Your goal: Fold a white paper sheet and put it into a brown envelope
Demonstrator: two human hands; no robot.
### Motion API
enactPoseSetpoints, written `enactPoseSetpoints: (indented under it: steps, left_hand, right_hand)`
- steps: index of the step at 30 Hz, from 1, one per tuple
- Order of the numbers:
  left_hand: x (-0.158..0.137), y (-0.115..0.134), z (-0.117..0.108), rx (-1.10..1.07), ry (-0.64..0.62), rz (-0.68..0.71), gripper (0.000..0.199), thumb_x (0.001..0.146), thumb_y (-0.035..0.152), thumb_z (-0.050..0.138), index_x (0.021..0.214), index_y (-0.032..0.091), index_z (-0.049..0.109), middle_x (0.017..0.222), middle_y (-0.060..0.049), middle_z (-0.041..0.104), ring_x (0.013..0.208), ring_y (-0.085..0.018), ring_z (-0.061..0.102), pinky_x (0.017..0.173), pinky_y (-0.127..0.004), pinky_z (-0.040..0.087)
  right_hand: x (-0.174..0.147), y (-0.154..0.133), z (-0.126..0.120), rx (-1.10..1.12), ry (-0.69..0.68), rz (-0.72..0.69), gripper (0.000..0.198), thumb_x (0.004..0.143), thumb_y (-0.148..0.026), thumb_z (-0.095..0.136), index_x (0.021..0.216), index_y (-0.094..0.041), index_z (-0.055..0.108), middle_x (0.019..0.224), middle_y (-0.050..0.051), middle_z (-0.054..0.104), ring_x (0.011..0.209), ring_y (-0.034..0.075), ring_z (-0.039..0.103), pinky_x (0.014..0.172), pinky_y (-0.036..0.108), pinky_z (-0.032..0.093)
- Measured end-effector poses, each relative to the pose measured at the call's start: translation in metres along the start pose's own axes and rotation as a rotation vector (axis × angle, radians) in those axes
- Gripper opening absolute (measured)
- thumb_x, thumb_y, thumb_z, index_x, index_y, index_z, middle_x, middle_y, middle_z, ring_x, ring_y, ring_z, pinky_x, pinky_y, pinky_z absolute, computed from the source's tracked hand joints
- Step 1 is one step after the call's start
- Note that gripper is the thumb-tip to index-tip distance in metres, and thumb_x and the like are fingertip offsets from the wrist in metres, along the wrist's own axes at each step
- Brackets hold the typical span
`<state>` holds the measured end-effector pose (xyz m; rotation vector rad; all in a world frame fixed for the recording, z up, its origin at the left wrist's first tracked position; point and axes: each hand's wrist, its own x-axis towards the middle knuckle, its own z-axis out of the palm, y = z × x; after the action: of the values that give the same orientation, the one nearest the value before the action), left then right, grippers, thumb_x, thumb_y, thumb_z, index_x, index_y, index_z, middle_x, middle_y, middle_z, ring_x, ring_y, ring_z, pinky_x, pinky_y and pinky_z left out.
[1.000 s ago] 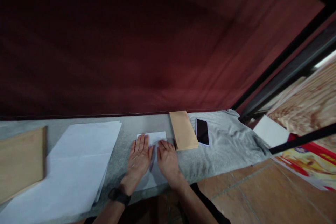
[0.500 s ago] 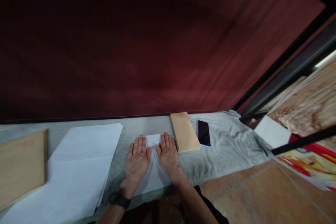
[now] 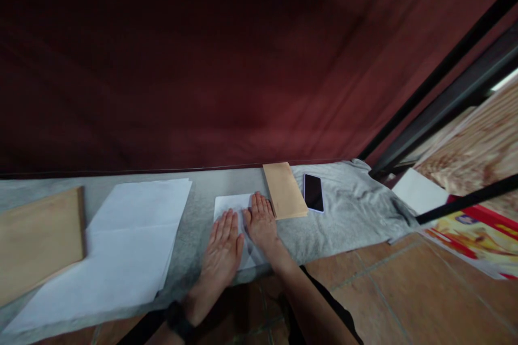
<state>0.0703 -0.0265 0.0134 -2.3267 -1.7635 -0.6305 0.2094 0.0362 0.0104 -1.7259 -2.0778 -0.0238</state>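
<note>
A folded sheet of white paper lies on the grey cloth, partly covered by both hands. My left hand rests flat on its left and near part, fingers stretched forward. Flat on the right side of the same sheet is my right hand, its fingers extended toward the far edge. Neither hand grips anything. A stack of brown envelopes sits right beside my right fingertips. Left of the hands are large white sheets, creased across the middle.
A thick brown envelope or pad overlaps the white sheets at far left. A phone lies right of the envelopes. Grey cloth covers the surface, with a dark red curtain behind. A black metal frame and a colourful box are at right.
My left hand has slid nearer to me and to the right, uncovering the paper's far left corner. My right hand stays at the sheet's right side. The whole view has shifted slightly.
</note>
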Motion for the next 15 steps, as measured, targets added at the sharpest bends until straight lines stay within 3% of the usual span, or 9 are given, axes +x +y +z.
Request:
enactPoseSetpoints:
  steps: [4, 10, 15]
  left_hand:
    - [-0.022, 0.008, 0.0, -0.017, -0.032, 0.091, 0.062, 0.097, 0.028, 0.034, 0.153, 0.004, 0.029, 0.156, -0.02, 0.04, 0.148, -0.027, 0.033, 0.118, -0.048, 0.034]
    - [-0.04, -0.006, 0.015, 0.035, -0.062, 0.17, 0.069, 0.089, 0.014, 0.036, 0.156, 0.005, 0.022, 0.156, -0.02, 0.04, 0.146, -0.026, 0.037, 0.119, -0.046, 0.032]
    - [-0.041, -0.004, 0.007, 0.087, -0.099, 0.127, 0.064, 0.089, 0.012, 0.032, 0.153, 0.002, 0.03, 0.157, -0.02, 0.038, 0.147, -0.025, 0.035, 0.121, -0.043, 0.029]
  right_hand:
    - [-0.009, -0.009, -0.016, 0.105, -0.025, -0.026, 0.054, 0.105, -0.032, 0.035, 0.152, -0.005, 0.037, 0.156, 0.018, 0.038, 0.148, 0.026, 0.03, 0.12, 0.046, 0.031]
    - [-0.063, -0.033, -0.031, 0.257, -0.109, -0.309, 0.056, 0.106, -0.035, 0.033, 0.157, -0.014, 0.025, 0.159, 0.009, 0.035, 0.148, 0.019, 0.031, 0.12, 0.04, 0.035]
    - [-0.08, -0.025, -0.035, 0.186, -0.108, -0.289, 0.057, 0.106, -0.041, 0.036, 0.154, -0.011, 0.033, 0.157, 0.012, 0.038, 0.147, 0.021, 0.034, 0.121, 0.041, 0.032]
